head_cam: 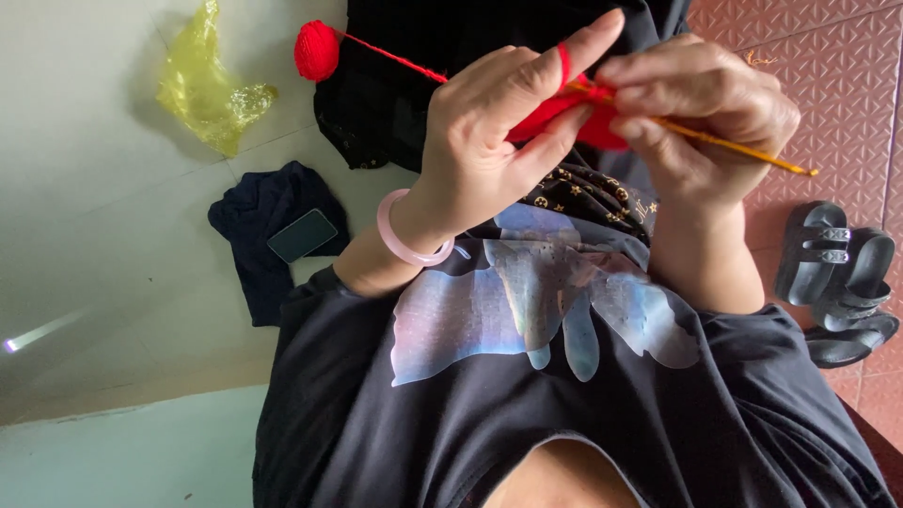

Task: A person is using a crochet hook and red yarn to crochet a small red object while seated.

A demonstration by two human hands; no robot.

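My left hand (503,122) pinches a small red crochet piece (564,118), with red yarn looped over its raised index finger. A pink bangle (404,235) circles that wrist. My right hand (701,108) grips an orange crochet hook (743,150) whose handle sticks out to the right, its tip buried in the red piece. The yarn strand runs left to a red yarn ball (316,49) on the pale floor. Both hands work close together above my lap and dark shirt.
A crumpled yellow plastic bag (209,89) lies at upper left. A phone (302,235) rests on a dark cloth (263,235) on the floor. Black sandals (842,282) sit on red patterned tiles at right. A black garment (395,94) lies under my hands.
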